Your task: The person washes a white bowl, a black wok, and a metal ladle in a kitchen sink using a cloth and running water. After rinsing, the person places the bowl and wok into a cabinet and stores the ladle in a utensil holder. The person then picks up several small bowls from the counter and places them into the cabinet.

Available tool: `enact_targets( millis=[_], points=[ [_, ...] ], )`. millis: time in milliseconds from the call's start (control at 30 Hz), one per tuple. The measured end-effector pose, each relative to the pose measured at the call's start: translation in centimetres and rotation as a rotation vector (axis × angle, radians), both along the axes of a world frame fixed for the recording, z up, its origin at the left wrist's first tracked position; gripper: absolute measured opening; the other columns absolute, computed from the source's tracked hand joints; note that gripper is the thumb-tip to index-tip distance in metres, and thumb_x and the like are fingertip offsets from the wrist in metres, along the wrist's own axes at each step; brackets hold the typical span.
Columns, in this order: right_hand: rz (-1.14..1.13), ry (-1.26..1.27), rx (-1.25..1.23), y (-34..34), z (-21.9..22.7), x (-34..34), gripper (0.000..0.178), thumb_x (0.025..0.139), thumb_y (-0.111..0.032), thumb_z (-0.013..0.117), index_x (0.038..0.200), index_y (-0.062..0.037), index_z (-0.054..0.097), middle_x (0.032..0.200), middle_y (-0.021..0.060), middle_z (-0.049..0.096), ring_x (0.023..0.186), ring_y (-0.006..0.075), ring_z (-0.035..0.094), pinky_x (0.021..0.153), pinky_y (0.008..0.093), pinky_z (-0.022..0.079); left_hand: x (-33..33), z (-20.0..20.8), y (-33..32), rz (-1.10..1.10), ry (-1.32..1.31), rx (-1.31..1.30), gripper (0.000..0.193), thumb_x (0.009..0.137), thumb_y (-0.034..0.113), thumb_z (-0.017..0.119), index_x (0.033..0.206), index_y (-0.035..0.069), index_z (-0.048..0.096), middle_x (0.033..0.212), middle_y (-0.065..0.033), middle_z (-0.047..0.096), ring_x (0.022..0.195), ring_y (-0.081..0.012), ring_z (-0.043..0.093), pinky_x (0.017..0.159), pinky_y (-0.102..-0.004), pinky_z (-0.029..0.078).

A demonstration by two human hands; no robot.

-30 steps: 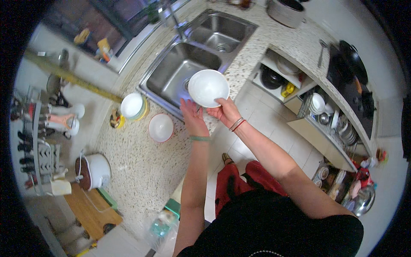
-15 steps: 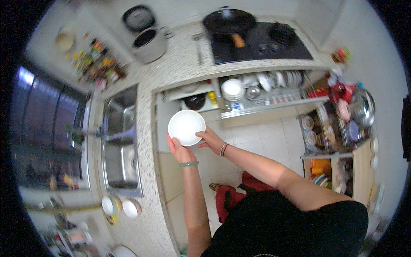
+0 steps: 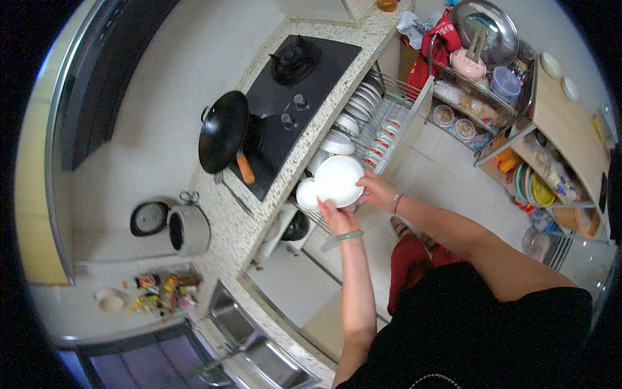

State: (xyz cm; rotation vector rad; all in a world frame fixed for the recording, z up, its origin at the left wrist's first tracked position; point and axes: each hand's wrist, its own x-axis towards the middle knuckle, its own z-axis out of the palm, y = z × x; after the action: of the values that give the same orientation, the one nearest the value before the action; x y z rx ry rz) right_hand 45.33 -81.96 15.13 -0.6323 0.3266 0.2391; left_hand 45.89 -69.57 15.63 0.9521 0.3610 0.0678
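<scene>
A round white plate [image 3: 339, 180] hangs over the near-left part of the pulled-out dish drawer [image 3: 414, 120]. My left hand [image 3: 337, 216] grips its lower edge, with a green bangle at the wrist. On the right rim, my right hand [image 3: 377, 192] is closed with thumb and fingers. Just left of the plate, partly covered by it, is a stack of white bowls [image 3: 306, 195]. Behind it sits a white dish [image 3: 338, 143]. Farther along the drawer stand several upright plates [image 3: 364, 102] and a row of small red-patterned white pieces [image 3: 383, 141].
A wok [image 3: 223, 133] with a wooden handle rests on the black cooktop [image 3: 324, 65]. The speckled counter [image 3: 223, 191] holds a rice cooker [image 3: 189, 230] with its lid up. A steel sink [image 3: 278, 366] is at the lower left. Loaded shelves [image 3: 544, 123] stand at the right.
My view has turned toward the cooktop and drawer. The plate, held in both hands, has gone from beside the drawer to above its bowls.
</scene>
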Motion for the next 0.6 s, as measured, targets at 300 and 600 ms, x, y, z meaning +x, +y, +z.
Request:
enact_targets(
  millis=[300,600],
  points=[
    [-0.292,0.153,-0.277,-10.1,-2.2,8.1,0.052,0.071,-0.005,0.048,0.122,-0.0105,0.045,0.096,0.0032,0.053,0.082,0.0145,0.054,0.067,0.0286,0.050,10.2,-3.3,-10.0,-0.402,0.124,-0.164,0.043,0.095,0.016,0.035,0.137,0.016,0.029,0.129,-0.0089,0.043,0.110,-0.0239,0.048,0.088,-0.0399,0.043],
    [-0.292,0.283,-0.803,-21.6,-8.2,15.1,0.053,0.070,-0.002,0.050,0.123,-0.0079,0.047,0.086,0.0079,0.057,0.059,0.0123,0.051,0.048,0.0257,0.041,15.0,-10.1,-21.2,-0.359,0.403,-0.364,0.036,0.089,0.017,0.049,0.124,0.019,0.040,0.116,-0.0021,0.049,0.097,-0.0175,0.051,0.086,-0.0415,0.043]
  ],
)
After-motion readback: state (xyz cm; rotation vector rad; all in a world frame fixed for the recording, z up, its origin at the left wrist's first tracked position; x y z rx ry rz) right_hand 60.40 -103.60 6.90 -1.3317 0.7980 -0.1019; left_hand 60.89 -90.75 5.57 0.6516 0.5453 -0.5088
